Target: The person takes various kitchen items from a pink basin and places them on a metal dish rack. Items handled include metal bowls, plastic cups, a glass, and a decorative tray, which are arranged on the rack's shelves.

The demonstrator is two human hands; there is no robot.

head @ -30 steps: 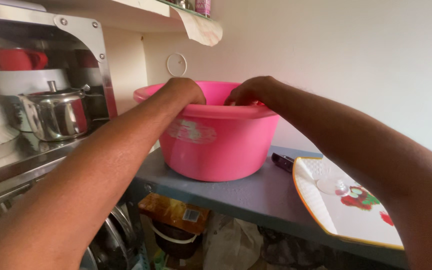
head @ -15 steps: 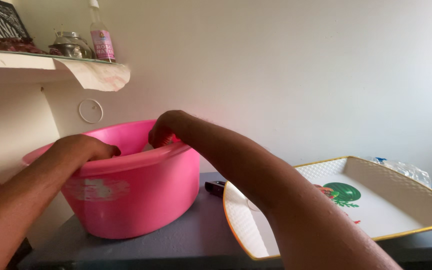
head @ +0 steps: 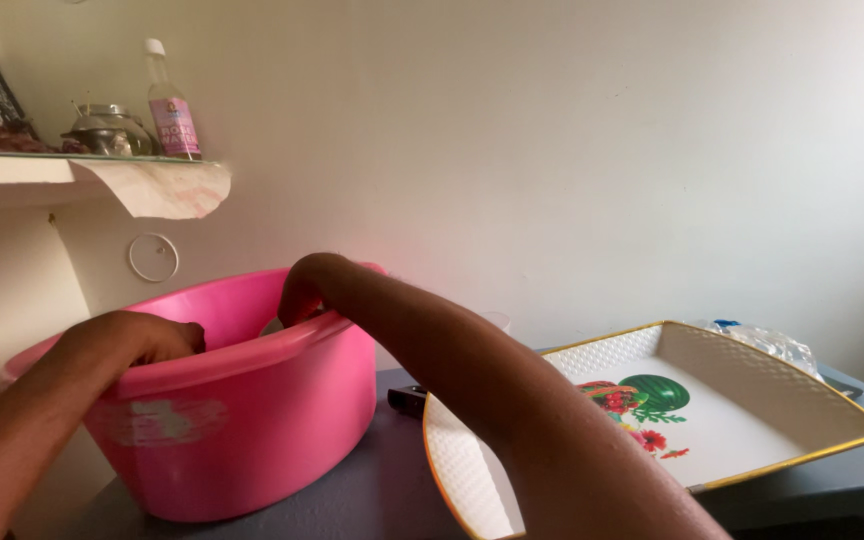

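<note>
A big pink plastic basin (head: 252,420) stands on a grey table (head: 372,490). Both my hands reach over its near rim and down inside. My left hand (head: 147,338) bends over the rim at the left, its fingers hidden in the basin. Further right, my right hand (head: 304,285) dips in from above, and only the wrist and back of the hand show. The basin's contents are hidden, and I cannot tell whether either hand holds anything.
A white tray (head: 752,420) with a yellow rim and a printed fruit picture lies right of the basin. Clear crumpled plastic (head: 767,342) sits behind it. A wall shelf (head: 82,175) at upper left carries a bottle (head: 170,105) and a glass jar (head: 107,130).
The view has swung right and up, from a dish rack and pot to the shelf and tray. Both hands stay in the basin.
</note>
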